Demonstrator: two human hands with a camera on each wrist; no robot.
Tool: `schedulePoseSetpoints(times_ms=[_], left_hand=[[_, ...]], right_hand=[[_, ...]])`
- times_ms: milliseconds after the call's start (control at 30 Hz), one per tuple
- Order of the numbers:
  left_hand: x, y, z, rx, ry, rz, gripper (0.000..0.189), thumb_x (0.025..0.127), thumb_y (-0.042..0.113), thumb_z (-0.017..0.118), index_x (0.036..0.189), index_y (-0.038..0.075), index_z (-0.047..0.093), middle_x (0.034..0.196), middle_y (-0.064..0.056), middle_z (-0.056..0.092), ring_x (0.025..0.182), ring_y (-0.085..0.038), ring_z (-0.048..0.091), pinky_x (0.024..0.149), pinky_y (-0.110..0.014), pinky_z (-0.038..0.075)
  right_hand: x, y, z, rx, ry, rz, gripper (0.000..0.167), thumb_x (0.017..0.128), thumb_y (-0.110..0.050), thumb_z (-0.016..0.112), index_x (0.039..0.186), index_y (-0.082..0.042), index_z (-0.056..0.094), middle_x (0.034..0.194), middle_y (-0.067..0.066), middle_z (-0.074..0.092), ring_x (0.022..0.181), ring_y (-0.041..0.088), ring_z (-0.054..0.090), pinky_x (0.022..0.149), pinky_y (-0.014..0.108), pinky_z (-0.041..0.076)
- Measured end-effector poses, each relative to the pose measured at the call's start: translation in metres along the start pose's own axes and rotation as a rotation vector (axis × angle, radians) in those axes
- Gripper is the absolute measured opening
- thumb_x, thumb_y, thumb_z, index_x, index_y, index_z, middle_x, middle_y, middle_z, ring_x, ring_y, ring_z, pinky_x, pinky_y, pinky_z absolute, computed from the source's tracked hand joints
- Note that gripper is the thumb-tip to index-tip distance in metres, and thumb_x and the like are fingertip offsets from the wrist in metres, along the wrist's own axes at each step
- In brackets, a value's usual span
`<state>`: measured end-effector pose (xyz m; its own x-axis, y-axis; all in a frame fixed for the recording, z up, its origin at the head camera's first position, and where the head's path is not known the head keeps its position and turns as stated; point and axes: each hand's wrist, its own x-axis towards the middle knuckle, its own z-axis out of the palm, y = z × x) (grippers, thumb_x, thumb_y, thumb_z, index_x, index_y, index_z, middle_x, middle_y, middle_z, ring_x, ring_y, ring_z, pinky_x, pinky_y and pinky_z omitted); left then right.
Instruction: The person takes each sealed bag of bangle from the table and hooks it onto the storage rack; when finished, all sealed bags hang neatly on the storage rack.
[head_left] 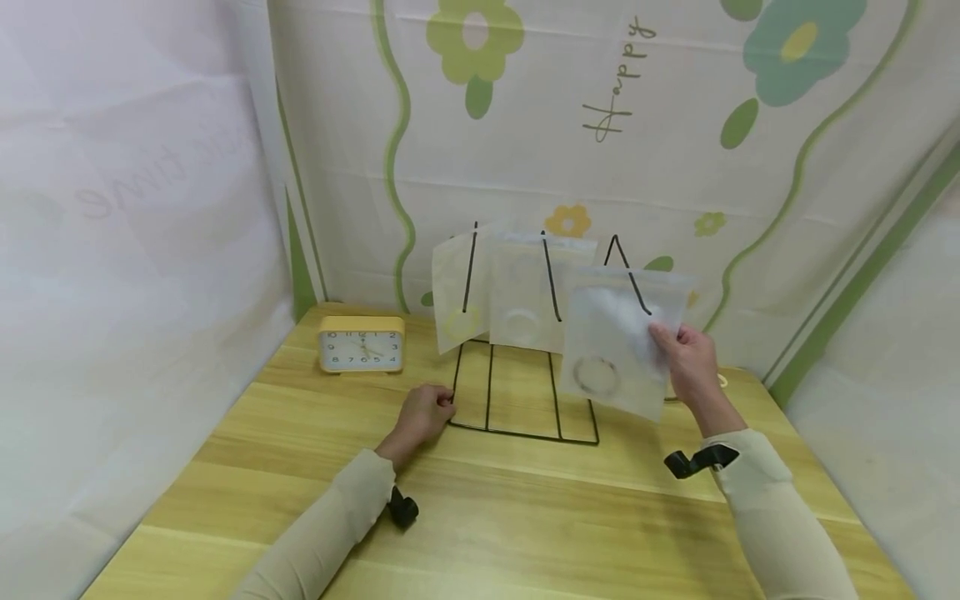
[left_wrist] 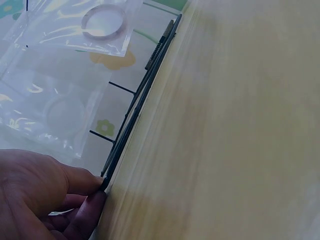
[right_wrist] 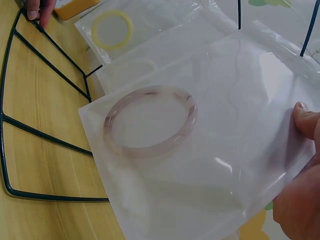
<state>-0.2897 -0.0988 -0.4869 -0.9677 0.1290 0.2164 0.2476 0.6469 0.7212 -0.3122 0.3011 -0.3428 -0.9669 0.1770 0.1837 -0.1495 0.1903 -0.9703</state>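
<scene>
A black wire rack (head_left: 522, 435) with upright prongs stands on the table. My left hand (head_left: 426, 412) pinches its front left corner between thumb and fingers. With my right hand (head_left: 688, 362) I pinch the right edge of a clear plastic bag (head_left: 618, 333). Inside lies a pale bangle with brownish marks (right_wrist: 192, 112). One bent prong crosses the bag's upper part; whether it passes through the bag I cannot tell. Two more bags hang at the other prongs: the middle bag (head_left: 521, 287) has a whitish bangle, the left bag (head_left: 453, 275) a yellow bangle (right_wrist: 129, 30).
A yellow desk clock (head_left: 362, 325) stands left of the rack. Behind the table hangs a white cloth (head_left: 525, 158) with flowers. Some small pale loop (head_left: 722, 381), mostly hidden, shows behind my right wrist. White cloth walls border both sides of the wooden table (head_left: 487, 517).
</scene>
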Motion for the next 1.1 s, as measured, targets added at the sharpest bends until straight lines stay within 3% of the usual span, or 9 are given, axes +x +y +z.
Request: schedulePoseSetpoints(times_ms=[167,267,467,800,1100], left_hand=[[0.000,0.000,0.000,0.009,0.007,-0.003,0.002,0.084,0.002,0.071,0.083,0.003,0.072,0.068,0.001,0.060,0.062,-0.011,0.048,0.060,-0.027,0.042],[-0.001,0.000,0.001,0.014,0.004,-0.012,0.013,0.084,0.004,0.072,0.097,0.002,0.075,0.076,-0.002,0.067,0.067,-0.011,0.054,0.067,-0.030,0.050],[-0.001,-0.001,0.001,0.015,-0.002,-0.015,0.011,0.085,0.004,0.070,0.095,0.003,0.075,0.075,-0.001,0.066,0.065,-0.012,0.053,0.065,-0.030,0.048],[-0.003,0.000,0.002,-0.005,-0.018,-0.058,0.026,0.086,0.006,0.071,0.111,0.000,0.072,0.090,-0.008,0.072,0.071,-0.012,0.059,0.070,-0.032,0.053],[-0.002,0.000,0.002,0.001,-0.017,-0.065,0.027,0.086,0.007,0.071,0.112,0.000,0.072,0.092,-0.007,0.072,0.072,-0.012,0.059,0.071,-0.032,0.053]], right_hand=[[0.005,0.001,0.002,0.005,-0.009,0.002,0.024,0.090,-0.034,0.070,0.097,-0.011,0.065,0.087,-0.011,0.066,0.080,0.005,0.061,0.066,0.018,0.052],[0.009,0.003,0.002,0.018,-0.006,-0.008,0.023,0.090,-0.033,0.070,0.096,-0.011,0.066,0.087,-0.010,0.066,0.081,0.005,0.061,0.066,0.018,0.052],[0.018,0.004,0.006,0.050,0.016,-0.014,0.014,0.089,-0.029,0.072,0.086,-0.016,0.068,0.088,-0.009,0.064,0.083,0.007,0.058,0.067,0.017,0.050],[0.025,0.003,0.011,0.027,-0.001,0.006,0.024,0.090,-0.030,0.070,0.097,-0.008,0.066,0.102,-0.005,0.058,0.091,0.008,0.056,0.071,0.017,0.050],[0.034,0.003,0.017,-0.017,0.045,0.046,0.032,0.090,-0.030,0.071,0.102,-0.001,0.063,0.097,-0.007,0.059,0.091,0.008,0.055,0.072,0.017,0.048]])
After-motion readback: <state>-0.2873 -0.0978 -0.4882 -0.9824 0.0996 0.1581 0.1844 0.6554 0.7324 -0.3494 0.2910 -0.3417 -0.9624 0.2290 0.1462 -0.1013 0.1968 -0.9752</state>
